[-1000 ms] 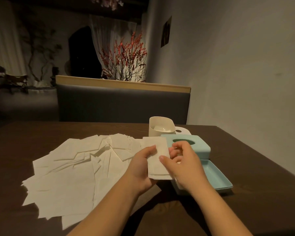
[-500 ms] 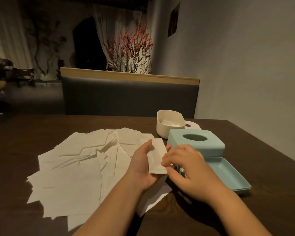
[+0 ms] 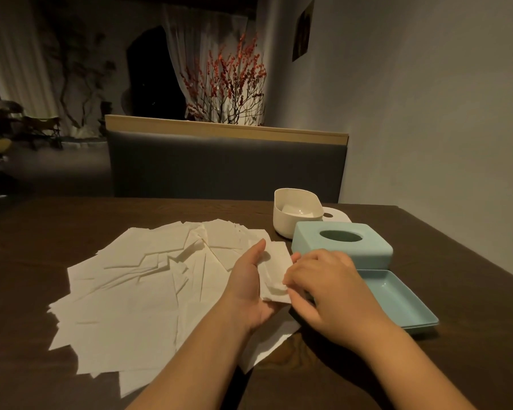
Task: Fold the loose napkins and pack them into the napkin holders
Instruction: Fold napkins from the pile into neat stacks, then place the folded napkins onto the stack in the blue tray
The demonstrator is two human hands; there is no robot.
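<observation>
While loose napkins (image 3: pixel 137 291) sprawl over counter (image 3: pixel 27 261) at left, our left hand (image 3: pixel 249 288) cups folded napkin (image 3: pixel 274 270), thumb on top; right hand (image 3: pixel 326 288) pinches its lower edge, lower than second ago. Teal holder lid (image 3: pixel 342 244), tray (image 3: pixel 397 297) rightward.

One head-worn wide-angle view looks forward and down from close above the hands (image 3: pixel 282 288), across the table (image 3: pixel 427 247) toward the bench (image 3: pixel 225 167) and far wall (image 3: pixel 427 99).
</observation>
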